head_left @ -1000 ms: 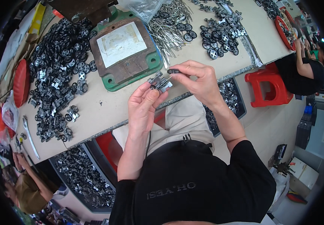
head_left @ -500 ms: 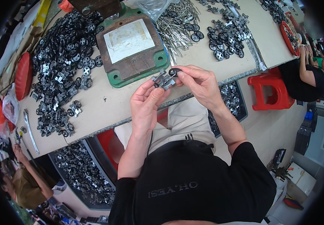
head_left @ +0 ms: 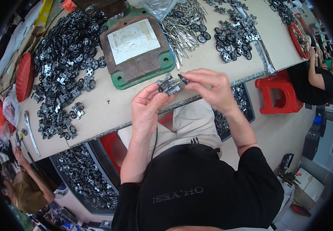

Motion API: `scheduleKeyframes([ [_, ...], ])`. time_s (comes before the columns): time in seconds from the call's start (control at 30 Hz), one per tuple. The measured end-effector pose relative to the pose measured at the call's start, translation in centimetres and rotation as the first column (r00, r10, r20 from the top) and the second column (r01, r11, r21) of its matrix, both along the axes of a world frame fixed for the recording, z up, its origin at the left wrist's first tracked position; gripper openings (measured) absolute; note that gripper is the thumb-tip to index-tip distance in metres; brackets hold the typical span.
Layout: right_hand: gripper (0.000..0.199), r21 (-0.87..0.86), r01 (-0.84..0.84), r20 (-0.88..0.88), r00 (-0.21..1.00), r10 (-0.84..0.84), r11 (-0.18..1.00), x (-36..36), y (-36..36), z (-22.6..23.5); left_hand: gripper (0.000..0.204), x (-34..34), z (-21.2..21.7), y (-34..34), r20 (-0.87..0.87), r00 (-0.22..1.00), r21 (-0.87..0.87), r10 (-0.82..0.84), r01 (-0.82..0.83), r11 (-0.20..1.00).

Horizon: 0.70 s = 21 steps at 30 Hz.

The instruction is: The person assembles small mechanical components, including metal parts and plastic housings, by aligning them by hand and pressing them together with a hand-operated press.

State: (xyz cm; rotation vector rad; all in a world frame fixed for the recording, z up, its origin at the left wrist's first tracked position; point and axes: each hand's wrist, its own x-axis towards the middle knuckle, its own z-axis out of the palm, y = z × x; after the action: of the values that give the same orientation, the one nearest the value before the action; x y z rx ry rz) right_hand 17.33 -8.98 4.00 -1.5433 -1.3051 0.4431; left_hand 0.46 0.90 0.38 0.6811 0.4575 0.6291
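Note:
My left hand [head_left: 146, 111] is closed around a small grey-and-black bracket [head_left: 169, 85], pinched between thumb and fingers above the table's front edge. My right hand [head_left: 215, 91] pinches a black wheel [head_left: 182, 79], seen nearly edge-on, at the bracket's right side. A thin metal pin seems to reach from the wheel toward the bracket; whether it sits inside cannot be made out. Beyond my hands stands a green and brown metal press base [head_left: 130, 73] with a white sheet [head_left: 133, 40] on top.
Finished-looking wheeled brackets and black wheels [head_left: 68, 50] pile up at left. Metal rods [head_left: 182, 29] and more wheels [head_left: 234, 48] lie at the back right. A screwdriver-like metal tool [head_left: 31, 133] lies far left. Bins of parts [head_left: 85, 177], a red stool [head_left: 278, 94] and other people are around.
My right hand has shifted slightly right and turned the wheel from a slanted view to nearly edge-on. My left hand keeps hold of the bracket, almost in place.

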Motion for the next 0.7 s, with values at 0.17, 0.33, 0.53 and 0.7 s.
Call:
scheduleKeyframes([
  [0.17,0.034,-0.169,-0.263,-0.08,0.964,0.252,0.95,1.1,0.4,1.8,0.03,-0.4,-0.2,0.7,0.048,0.987,-0.077,-0.152,0.156,0.985],
  [0.33,0.022,-0.159,-0.215,-0.131,0.972,0.196,0.964,0.3,0.3,-0.1,0.033,-0.7,-0.1,0.4,-0.1,0.995,0.26,-0.022,0.047,0.964],
  [0.53,0.034,-0.342,-0.155,-0.315,0.948,0.042,0.927,-0.5,0.8,-0.9,0.035,-0.8,0.0,0.2,-0.121,0.989,0.359,0.09,-0.041,0.932],
  [0.7,0.034,-0.22,-0.182,-0.463,0.884,0.062,0.958,-1.0,1.3,-1.4,0.032,-0.2,0.4,0.3,-0.049,0.996,0.222,0.072,-0.059,0.973],
])
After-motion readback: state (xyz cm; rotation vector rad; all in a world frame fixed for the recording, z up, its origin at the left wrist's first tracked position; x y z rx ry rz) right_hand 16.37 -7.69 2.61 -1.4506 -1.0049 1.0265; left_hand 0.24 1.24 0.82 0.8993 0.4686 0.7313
